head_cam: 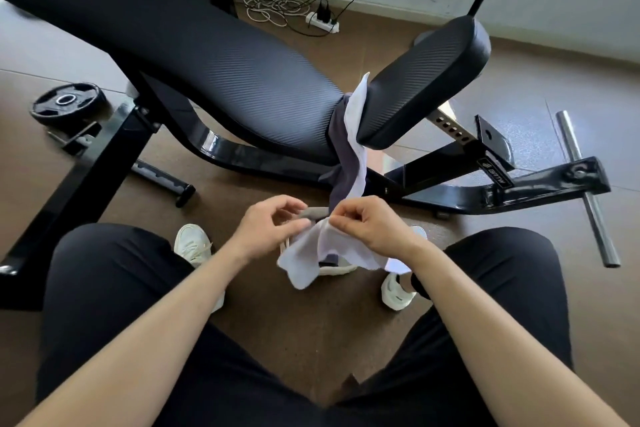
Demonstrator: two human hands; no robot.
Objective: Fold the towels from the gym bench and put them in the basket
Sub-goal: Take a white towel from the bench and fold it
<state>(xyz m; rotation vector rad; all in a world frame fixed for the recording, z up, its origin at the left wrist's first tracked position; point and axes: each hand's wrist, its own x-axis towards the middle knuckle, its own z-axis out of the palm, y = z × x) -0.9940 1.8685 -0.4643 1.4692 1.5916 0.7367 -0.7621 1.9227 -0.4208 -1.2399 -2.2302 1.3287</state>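
Observation:
A white towel [356, 135] and a dark grey towel [337, 135] hang from the gap between the back pad and seat pad of the black gym bench [214, 55]. The white towel's lower end drapes below my hands over a white rope basket [337, 269], which is mostly hidden on the floor between my feet. My right hand [367, 224] pinches the white towel's edge. My left hand [270, 224] has curled fingers at a grey fabric edge [315, 212]; its grip looks like a pinch.
The bench's black steel frame [519, 184] spreads across the floor ahead, with a chrome bar [585, 191] at the right. A weight plate [67, 102] lies at the left. A power strip [322, 22] and cables lie by the far wall. My knees flank the basket.

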